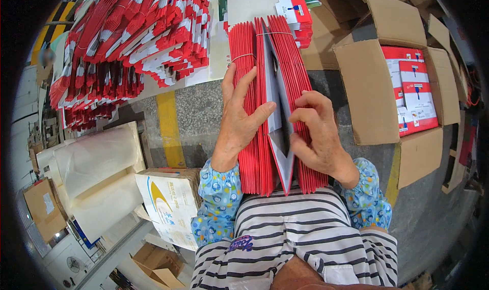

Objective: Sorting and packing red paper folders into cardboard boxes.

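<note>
A grey concrete floor (204, 106) with a yellow painted stripe (170, 129) lies below me, crowded with packing stock. To my upper left a big heap of flattened red and white cartons (122, 40) leans in fanned rows, and below it, at my left side, lie a pile of cream-coloured sheets (97, 173) and a white bundle with a yellow and blue swoosh (165, 201). To my right stands an open brown cardboard box (367, 86) with its flaps spread, and red and white packs (415, 94) lie flat inside it.

Straight in front of me, resting against my striped shirt (295, 229) and running away from my body, is a thick bundle of flat red cartons (265, 101) standing on edge. Thin elastic bands (243, 57) cross its far end.

My left hand (239, 122) lies on the left side of the bundle, fingers stretched out along the red edges and the thumb pressing in toward the middle, so it steadies rather than clenches. My right hand (318, 132) is curled on the right part, fingertips bent onto the carton edges, prying the stack apart. Between my hands the bundle gapes open and the grey inner face of one carton (277, 117) shows in the gap.

Both of my forearms wear blue patterned sleeve covers (219, 203).
</note>
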`<state>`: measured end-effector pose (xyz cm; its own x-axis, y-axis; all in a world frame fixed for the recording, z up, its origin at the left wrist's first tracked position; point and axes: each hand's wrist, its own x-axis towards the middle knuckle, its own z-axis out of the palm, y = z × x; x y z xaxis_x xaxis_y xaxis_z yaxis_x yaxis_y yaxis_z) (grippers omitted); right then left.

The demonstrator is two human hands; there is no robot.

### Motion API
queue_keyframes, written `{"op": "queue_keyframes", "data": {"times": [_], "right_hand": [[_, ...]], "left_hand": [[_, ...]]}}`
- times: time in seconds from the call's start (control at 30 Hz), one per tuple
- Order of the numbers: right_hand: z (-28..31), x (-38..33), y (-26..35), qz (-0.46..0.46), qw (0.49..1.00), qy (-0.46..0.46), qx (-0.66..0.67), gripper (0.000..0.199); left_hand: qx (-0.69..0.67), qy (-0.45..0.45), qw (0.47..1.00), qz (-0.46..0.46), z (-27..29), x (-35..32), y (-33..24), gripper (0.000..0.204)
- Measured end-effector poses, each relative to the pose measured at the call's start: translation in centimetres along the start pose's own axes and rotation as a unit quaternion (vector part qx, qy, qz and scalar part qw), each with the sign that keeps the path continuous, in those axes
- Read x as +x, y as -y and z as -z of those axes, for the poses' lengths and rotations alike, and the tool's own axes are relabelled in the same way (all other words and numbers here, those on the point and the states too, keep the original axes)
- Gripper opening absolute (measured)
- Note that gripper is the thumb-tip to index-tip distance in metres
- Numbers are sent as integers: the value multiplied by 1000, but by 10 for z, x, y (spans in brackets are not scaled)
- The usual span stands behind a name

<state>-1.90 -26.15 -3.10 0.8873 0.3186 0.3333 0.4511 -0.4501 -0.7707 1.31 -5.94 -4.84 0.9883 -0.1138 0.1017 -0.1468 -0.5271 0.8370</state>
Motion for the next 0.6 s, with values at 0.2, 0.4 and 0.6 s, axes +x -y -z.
{"op": "queue_keyframes", "data": {"times": [0.2, 0.4, 0.6], "right_hand": [[6, 2, 1, 32, 998, 25, -55, 13], [1, 5, 4, 25, 997, 39, -54, 35], [4, 6, 7, -1, 999, 35, -30, 19]], "left_hand": [[-2, -9, 1000, 13, 0, -1, -3, 74], [3, -7, 1000, -5, -3, 1, -4, 78], [13, -8, 1000, -5, -2, 1, -2, 74]]}}
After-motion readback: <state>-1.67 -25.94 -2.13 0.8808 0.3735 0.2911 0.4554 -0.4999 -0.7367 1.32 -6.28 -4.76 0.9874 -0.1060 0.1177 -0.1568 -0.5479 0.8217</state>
